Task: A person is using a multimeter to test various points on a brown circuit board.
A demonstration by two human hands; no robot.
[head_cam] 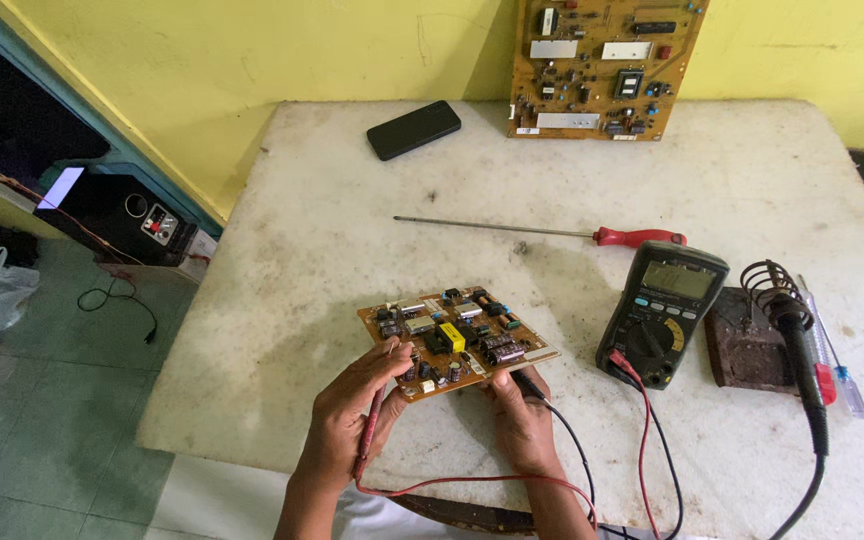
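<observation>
Low in the frame, just left of centre, the left hand (347, 415) is closed on a red probe (370, 435) and props the small circuit board's (455, 340) near edge. The right hand (522, 420) pinches a black probe (530, 386) under the board's right corner. Probing looks underway; next, both tips need steady contact. The multimeter (662, 312) sits right of centre, beside a soldering iron (797, 350)

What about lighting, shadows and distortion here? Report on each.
Head view: soft, even daylight, no harsh glare; faint shadows fall left of the board and meter; wide-lens distortion bows the table edges; hands and board look sharp.
</observation>
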